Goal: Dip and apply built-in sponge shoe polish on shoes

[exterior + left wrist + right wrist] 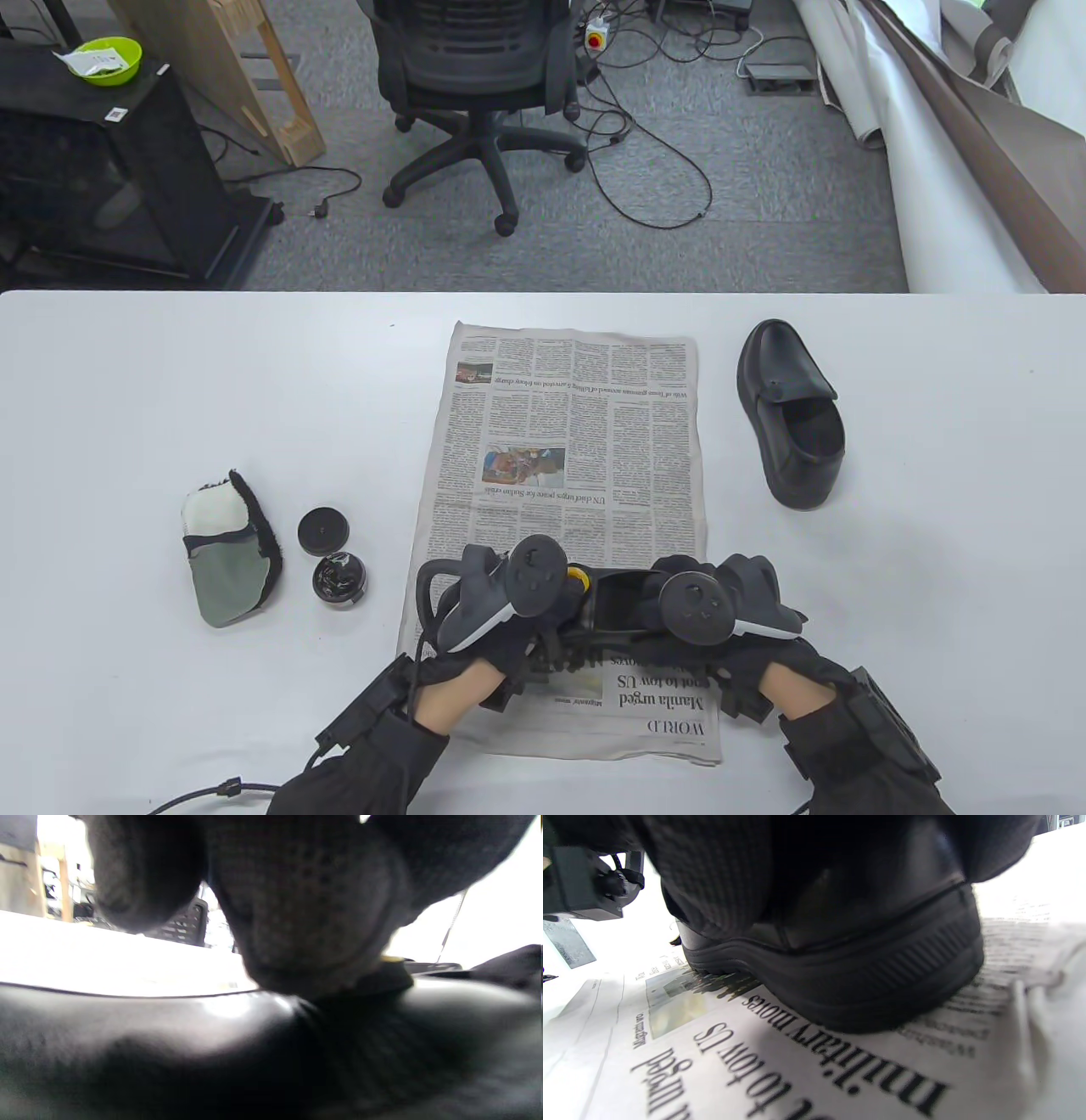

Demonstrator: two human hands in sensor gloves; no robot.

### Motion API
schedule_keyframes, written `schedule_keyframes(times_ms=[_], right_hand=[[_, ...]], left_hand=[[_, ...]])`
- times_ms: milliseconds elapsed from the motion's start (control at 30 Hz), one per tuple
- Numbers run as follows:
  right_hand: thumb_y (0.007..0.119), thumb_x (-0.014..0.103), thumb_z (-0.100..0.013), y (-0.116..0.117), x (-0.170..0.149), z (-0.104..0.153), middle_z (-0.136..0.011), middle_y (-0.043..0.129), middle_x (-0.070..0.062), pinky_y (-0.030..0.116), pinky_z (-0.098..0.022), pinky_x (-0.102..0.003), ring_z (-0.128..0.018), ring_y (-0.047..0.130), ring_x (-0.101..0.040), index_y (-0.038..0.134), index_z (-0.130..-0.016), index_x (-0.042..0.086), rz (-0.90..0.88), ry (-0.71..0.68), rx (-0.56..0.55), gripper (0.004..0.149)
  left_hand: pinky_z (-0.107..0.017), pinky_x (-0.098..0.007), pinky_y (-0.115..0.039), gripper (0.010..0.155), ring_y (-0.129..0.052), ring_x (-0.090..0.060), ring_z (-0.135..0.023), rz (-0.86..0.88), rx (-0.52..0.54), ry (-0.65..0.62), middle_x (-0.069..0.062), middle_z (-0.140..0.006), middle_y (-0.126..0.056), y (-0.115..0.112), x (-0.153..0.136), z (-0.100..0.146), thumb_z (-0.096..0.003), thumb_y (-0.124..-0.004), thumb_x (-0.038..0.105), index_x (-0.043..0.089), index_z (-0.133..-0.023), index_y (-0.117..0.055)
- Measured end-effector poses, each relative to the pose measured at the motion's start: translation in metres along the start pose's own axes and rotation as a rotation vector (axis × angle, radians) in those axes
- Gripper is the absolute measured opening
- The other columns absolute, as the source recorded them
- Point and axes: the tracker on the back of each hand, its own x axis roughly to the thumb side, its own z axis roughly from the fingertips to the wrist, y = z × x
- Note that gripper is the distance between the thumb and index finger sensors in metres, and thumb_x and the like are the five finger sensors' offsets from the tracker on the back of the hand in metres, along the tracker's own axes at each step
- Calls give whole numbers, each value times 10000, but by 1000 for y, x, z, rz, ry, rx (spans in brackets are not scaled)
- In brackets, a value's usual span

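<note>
Left hand (501,607), fingers curled, presses a yellow-topped sponge applicator (578,579) on a black leather shoe (619,598); right hand (721,607) grips the heel. The shoe stands on a spread newspaper (568,441). Open black polish tin (339,579) lies left; second black shoe (793,416) right.

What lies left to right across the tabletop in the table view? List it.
polishing mitt → polish lid and open polish tin → newspaper → black shoe.
</note>
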Motion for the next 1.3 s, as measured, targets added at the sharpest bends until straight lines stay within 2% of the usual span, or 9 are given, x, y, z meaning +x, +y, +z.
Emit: schedule_keyframes(times_ms=[167, 267, 433, 533, 633, 833, 1000, 1200, 1300], right_hand=[[881, 517, -317, 0, 0, 0, -701, 871, 42, 700, -644, -559, -897, 752, -430, 932, -654, 330, 3, 4, -1, 389], [880, 517, -318, 0, 0, 0, -700, 871, 43, 702, -644, -558, -897, 754, -427, 931, -655, 329, 4, 5, -1, 389], [880, 517, -317, 0, 0, 0, -698, 872, 41, 703, -643, -558, -896, 755, -428, 932, -654, 329, 6, 9, -2, 389], [879, 518, -318, 0, 0, 0, -698, 872, 43, 704, -642, -558, -897, 755, -425, 931, -654, 330, 7, 10, -2, 389], [880, 516, -318, 0, 0, 0, -698, 872, 43, 702, -644, -558, -897, 755, -425, 932, -654, 330, 6, 11, -1, 387], [883, 519, -314, 0, 0, 0, -697, 873, 47, 702, -645, -557, -896, 756, -425, 932, -653, 334, 6, 9, -2, 389], [886, 521, -312, 0, 0, 0, -696, 874, 51, 699, -647, -557, -897, 752, -423, 934, -649, 337, -1, 6, -3, 387], [890, 521, -309, 0, 0, 0, -697, 875, 53, 697, -649, -559, -899, 750, -427, 936, -648, 340, -2, 0, -1, 387], [891, 522, -308, 0, 0, 0, -697, 877, 56, 697, -650, -558, -898, 750, -427, 936, -648, 342, -2, -1, -1, 387]], left_hand=[[-330, -328, -960, 470, -1096, 25, -172, -137, -5, 67, -51, -508, -1090, 0, -14, -5, -384, -951, 501, 200, -741, -892], [-331, -334, -957, 470, -1097, 18, -174, -104, -84, 110, -57, -509, -1090, 3, -30, -4, -388, -951, 497, 195, -743, -892], [-336, -329, -958, 471, -1098, 26, -180, -198, -163, 156, -48, -517, -1089, 14, -52, 4, -390, -951, 505, 204, -748, -887], [-338, -330, -955, 470, -1087, 29, -169, -186, -244, 146, -48, -506, -1085, 20, -59, 7, -391, -953, 503, 204, -747, -885], [-338, -325, -960, 466, -1103, 32, -187, -175, -274, 105, -44, -524, -1091, 22, -60, 9, -389, -954, 504, 218, -750, -884], [-333, -317, -964, 467, -1108, 36, -185, -9, -357, -57, -40, -546, -1098, 17, -38, 14, -380, -964, 499, 228, -753, -884], [-330, -313, -966, 464, -1101, 45, -172, 73, -285, -153, -37, -544, -1098, 11, -12, 20, -376, -964, 499, 235, -749, -884], [-323, -307, -970, 463, -1102, 50, -169, 162, -113, -135, -30, -543, -1100, 11, 2, 20, -379, -955, 506, 239, -750, -879], [-327, -310, -966, 465, -1088, 47, -158, 155, -89, -159, -30, -538, -1094, 7, 10, 11, -379, -953, 508, 238, -749, -877]])
